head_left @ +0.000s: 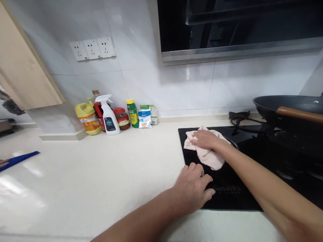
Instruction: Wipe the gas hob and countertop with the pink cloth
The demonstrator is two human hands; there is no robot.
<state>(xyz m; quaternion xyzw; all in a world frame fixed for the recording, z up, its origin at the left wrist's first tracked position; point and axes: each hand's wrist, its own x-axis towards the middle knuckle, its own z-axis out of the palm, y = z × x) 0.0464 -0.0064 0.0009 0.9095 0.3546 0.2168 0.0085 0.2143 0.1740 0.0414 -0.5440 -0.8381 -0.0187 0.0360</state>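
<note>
My right hand (pixel 205 138) presses a crumpled pale pink cloth (pixel 213 158) onto the left part of the black glass cooktop (pixel 227 198), its fingers bent over the fabric. The cloth hides some of the burner area beneath it. Nearer to me, my left hand (pixel 193 185) rests across the cooktop's left edge, partly over the white counter. It holds nothing; the thumb and fingers are loosely bent and apart. A black wok (pixel 287 106) with a wooden handle (pixel 299 114) stands on the right side of the cooktop.
Along the wall stand a yellow jug (pixel 88 121), a white spray bottle (pixel 110 117), a red-lidded jar (pixel 122 119), a green bottle (pixel 132 114) and seasoning packets (pixel 144 119). A range hood (pixel 239 27) overhangs. Another person's hand (pixel 3 163) touches a blue cloth (pixel 21 159) at far left.
</note>
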